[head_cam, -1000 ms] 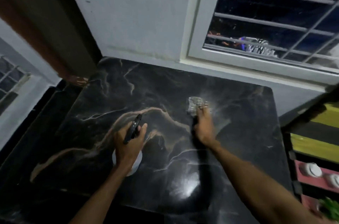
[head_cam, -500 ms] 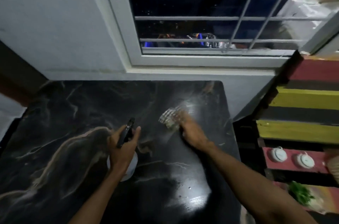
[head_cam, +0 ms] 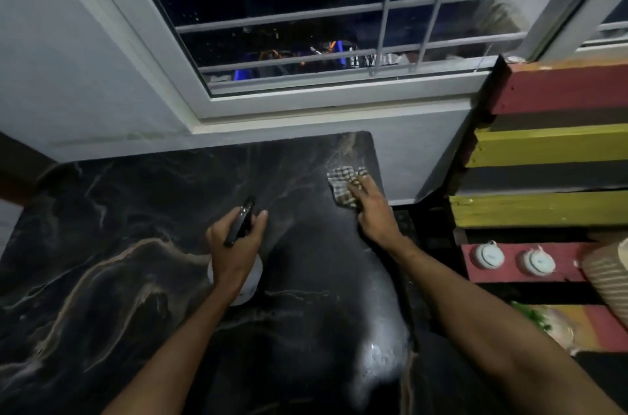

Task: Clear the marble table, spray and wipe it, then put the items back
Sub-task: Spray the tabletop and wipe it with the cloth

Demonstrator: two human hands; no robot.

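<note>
**LIGHTING AND IMAGE QUALITY**

The scene is dim. The window (head_cam: 306, 6) above the marble table (head_cam: 102, 244) shows black panes. One white glare patch sits at the table's near right edge, with a broad shadow to its left. Lines above the table bow and lean from wide-angle distortion. Detail is soft and grainy throughout.

wall (head_cam: 68, 57) grey | barred window (head_cam: 306, 23) dark outside | striped pallet shelf (head_cam: 550, 146) right

We can read no text, label, brand or number anywhere here. The white body of the spray bottle (head_cam: 254, 276) shows us no lettering, and anything printed on the two round white discs (head_cam: 485, 255) on the red shelf board (head_cam: 571, 266) is too small and blurred to tell.
</note>
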